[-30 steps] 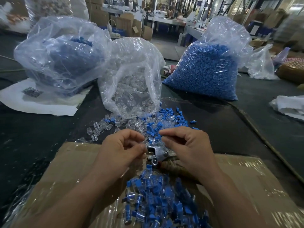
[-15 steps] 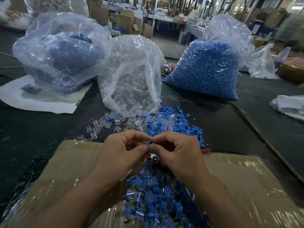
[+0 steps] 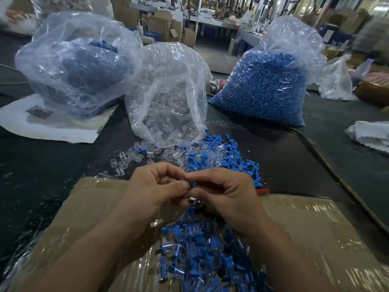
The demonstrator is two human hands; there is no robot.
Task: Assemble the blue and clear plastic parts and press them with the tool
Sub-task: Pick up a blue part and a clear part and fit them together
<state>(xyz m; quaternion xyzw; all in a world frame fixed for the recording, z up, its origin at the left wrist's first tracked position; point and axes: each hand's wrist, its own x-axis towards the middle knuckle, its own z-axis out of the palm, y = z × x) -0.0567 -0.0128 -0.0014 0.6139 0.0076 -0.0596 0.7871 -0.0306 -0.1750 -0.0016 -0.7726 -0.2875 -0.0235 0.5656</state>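
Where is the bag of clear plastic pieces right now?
In the head view, the clear-parts bag stands mid-table behind the loose pile of parts, between the left blue-parts bag and the right blue-parts bag.

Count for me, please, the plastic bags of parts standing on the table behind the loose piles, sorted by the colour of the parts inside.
Bags of blue parts: 2
Bag of clear parts: 1
Total: 3
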